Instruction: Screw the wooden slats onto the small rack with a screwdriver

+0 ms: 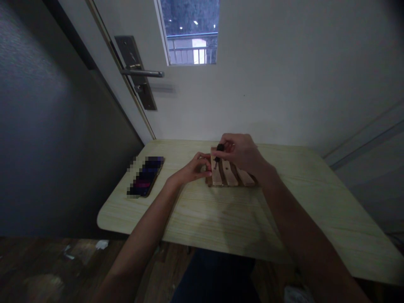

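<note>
A small wooden piece (229,179) lies on the table, with several pale wavy slats raised on a darker brown base. A small round hole shows in its middle slat. My left hand (196,167) is closed at the piece's left edge, thumb and fingers curled against it. Above the leftmost slat, my right hand (241,153) pinches a small dark tool (217,158), thick at the top and thin below. The tool leans slightly, its lower end at the slat's face; whether it touches is too dim to tell. My right hand hides the far right part of the piece.
A phone (147,176) lies on the left of the pale wood-grain table (195,223). Behind the table stands a white door (277,84) with a metal handle (143,73) and a window. Bits of litter (102,244) lie on the floor at the lower left.
</note>
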The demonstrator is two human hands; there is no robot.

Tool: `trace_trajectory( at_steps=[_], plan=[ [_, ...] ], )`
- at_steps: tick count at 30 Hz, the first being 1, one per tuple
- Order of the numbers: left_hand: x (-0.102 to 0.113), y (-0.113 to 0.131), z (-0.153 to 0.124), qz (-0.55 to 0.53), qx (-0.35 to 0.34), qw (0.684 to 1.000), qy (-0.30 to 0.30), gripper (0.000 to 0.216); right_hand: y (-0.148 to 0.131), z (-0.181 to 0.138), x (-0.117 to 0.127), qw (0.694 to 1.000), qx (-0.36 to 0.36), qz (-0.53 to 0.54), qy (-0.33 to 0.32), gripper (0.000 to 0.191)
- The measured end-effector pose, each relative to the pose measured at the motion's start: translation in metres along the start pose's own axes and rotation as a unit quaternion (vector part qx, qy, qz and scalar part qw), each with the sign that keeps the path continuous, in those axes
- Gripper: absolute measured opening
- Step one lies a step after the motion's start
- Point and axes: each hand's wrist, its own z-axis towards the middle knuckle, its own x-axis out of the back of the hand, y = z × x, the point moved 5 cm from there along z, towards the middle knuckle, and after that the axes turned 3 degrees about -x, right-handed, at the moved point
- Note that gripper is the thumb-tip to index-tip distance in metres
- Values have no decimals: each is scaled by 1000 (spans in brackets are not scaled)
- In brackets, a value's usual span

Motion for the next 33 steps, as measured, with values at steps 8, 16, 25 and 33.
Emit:
trace_trajectory(
  at_steps=[8,16,25,33],
  plan=[
    [0,-1,1,3,-8,1000,0,23,-1,-1,-10,999,33,24,-13,20],
    [-1,0,0,-7,-11,1000,-2,23,-1,-1,2,996,20,26,-79,18],
    [0,1,0,-1,7,1000,0,26,1,0,-4,1000,-10,-19,16,30],
    [-1,1,1,-9,-8,1000,1,24,-5,-3,3,991,21,69,-109,22]
  ],
)
